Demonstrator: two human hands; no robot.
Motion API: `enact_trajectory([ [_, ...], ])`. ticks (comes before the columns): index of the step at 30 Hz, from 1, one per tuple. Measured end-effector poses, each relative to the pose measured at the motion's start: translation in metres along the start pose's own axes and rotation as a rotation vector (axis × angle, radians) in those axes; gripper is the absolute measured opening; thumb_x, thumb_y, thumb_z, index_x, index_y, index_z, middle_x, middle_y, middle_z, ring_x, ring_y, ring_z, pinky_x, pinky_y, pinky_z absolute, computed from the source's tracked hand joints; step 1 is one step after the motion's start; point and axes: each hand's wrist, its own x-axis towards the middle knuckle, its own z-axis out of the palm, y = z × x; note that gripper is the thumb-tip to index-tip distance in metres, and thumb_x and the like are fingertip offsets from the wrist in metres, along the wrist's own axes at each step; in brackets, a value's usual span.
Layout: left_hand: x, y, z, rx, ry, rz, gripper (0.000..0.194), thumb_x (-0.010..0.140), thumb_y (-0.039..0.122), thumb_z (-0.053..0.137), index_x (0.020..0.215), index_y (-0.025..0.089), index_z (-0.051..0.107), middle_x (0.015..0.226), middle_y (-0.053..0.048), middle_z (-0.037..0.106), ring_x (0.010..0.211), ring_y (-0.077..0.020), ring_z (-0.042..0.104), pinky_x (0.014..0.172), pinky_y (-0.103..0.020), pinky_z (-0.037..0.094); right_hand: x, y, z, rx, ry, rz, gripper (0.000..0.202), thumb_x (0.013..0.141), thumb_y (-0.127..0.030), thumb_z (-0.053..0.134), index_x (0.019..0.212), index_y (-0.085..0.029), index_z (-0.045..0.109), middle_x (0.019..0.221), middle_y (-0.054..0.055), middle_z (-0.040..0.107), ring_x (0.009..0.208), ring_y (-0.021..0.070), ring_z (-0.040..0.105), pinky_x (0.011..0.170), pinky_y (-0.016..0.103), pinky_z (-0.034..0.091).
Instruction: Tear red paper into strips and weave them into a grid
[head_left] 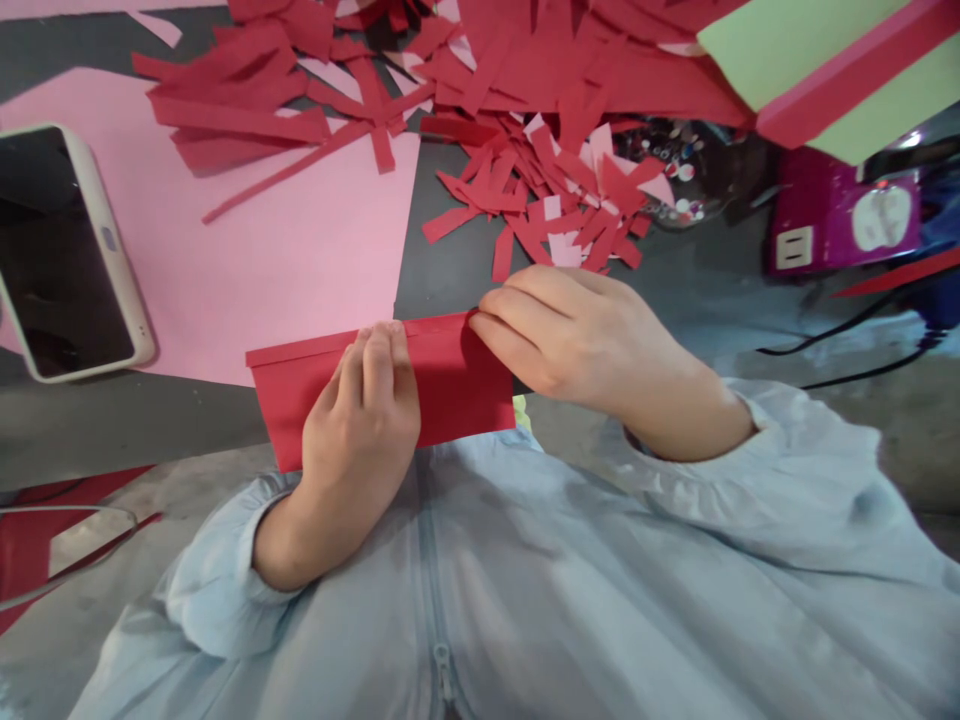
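A sheet of red paper (465, 385) lies at the near edge of the dark table, its front part hanging past the edge. Along its far side runs a narrow folded strip. My left hand (364, 400) is closed, its fingers together and bent over the fold near the middle of the sheet; the thumb is hidden. At the right end, my right hand (570, 330) pinches the folded edge between thumb and fingers, with the fingertips partly hidden.
Pink paper (300, 250) lies under a phone (67, 250) on the left. Red and pink scraps (540, 190) are heaped ahead. Right of them are a clear container of sequins (686, 175), a purple box (840, 215), green-and-red folded paper (847, 75) and black cables (862, 375).
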Motion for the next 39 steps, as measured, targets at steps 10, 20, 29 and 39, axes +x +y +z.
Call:
enact_trajectory([
  [10,-0.005,-0.007,0.001,-0.1,-0.125,-0.024,0.052,0.096,0.003,0.039,0.146,0.012,0.049,0.135,-0.014,0.066,0.128,-0.0212,0.062,0.106,-0.029,0.053,0.0,-0.002,-0.001,0.008,0.0,0.03,0.037,0.099,-0.007,0.034,0.094,-0.014,0.07,0.089,0.009,0.068,0.082,0.0181,0.051,0.072,0.033,0.038],
  [20,0.003,0.0,-0.006,0.012,-0.149,0.036,0.054,0.096,0.003,0.043,0.147,0.02,0.049,0.128,-0.014,0.068,0.12,-0.0235,0.066,0.099,-0.034,0.056,0.003,-0.005,-0.002,-0.011,-0.036,0.054,0.038,0.1,-0.008,0.034,0.091,-0.015,0.07,0.087,0.009,0.067,0.081,0.0189,0.05,0.072,0.034,0.037],
  [29,-0.022,-0.006,-0.001,-0.046,-0.002,0.003,0.044,0.091,0.007,0.051,0.134,0.011,0.059,0.131,-0.016,0.068,0.122,-0.0288,0.065,0.105,-0.04,0.053,0.002,-0.004,-0.001,-0.009,0.012,0.045,0.037,0.098,-0.005,0.036,0.092,-0.014,0.071,0.088,0.009,0.068,0.082,0.0189,0.051,0.071,0.033,0.037],
  [39,-0.053,-0.041,0.002,-0.154,0.099,-0.255,0.035,0.093,0.012,0.052,0.124,0.018,0.067,0.12,-0.012,0.072,0.11,-0.0253,0.068,0.099,-0.039,0.056,0.004,-0.008,0.002,-0.121,0.123,0.064,0.029,0.097,-0.008,0.044,0.094,-0.016,0.072,0.085,0.007,0.068,0.081,0.0184,0.051,0.071,0.032,0.04],
])
